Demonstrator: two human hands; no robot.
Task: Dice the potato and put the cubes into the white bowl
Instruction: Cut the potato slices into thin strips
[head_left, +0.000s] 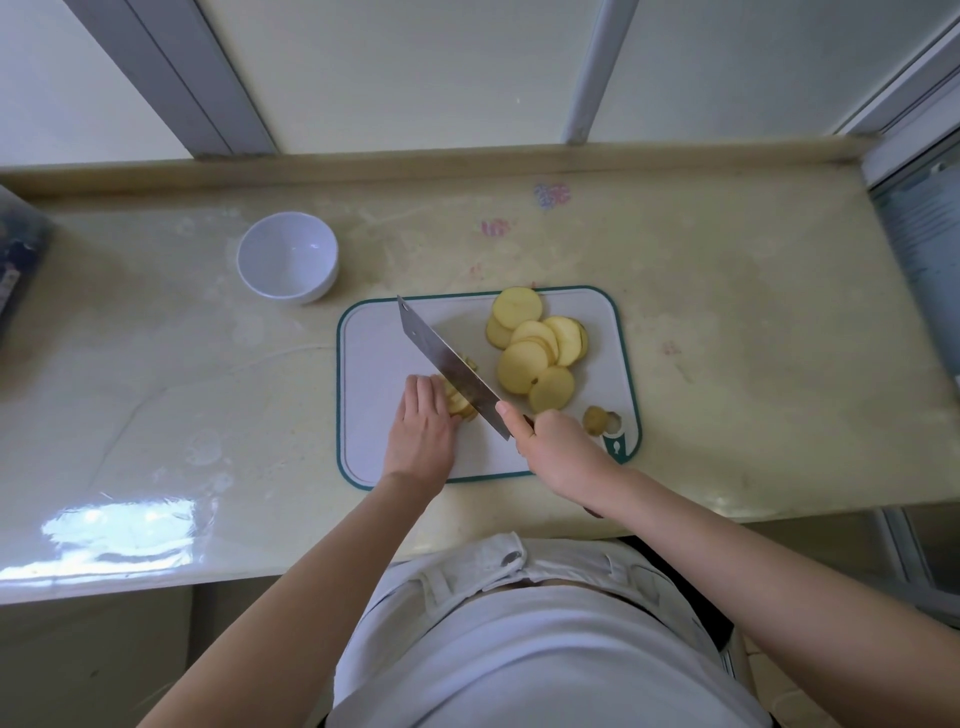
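On the white cutting board (374, 364) with a green rim lie several round yellow potato slices (537, 348) at the right. A small stack of potato pieces (460, 402) sits mid-board, and my left hand (423, 423) holds it with curled fingers. My right hand (553, 441) grips the handle of a cleaver (447, 364), whose blade rests on that stack, tip pointing away to the left. The white bowl (287, 256) stands empty on the counter, beyond the board to the left.
A small potato end piece (595, 420) lies near the board's right front corner. The pale counter (727, 338) ends at a front edge close to my body. A dark object (21, 260) sits at the far left edge. A window wall rises behind.
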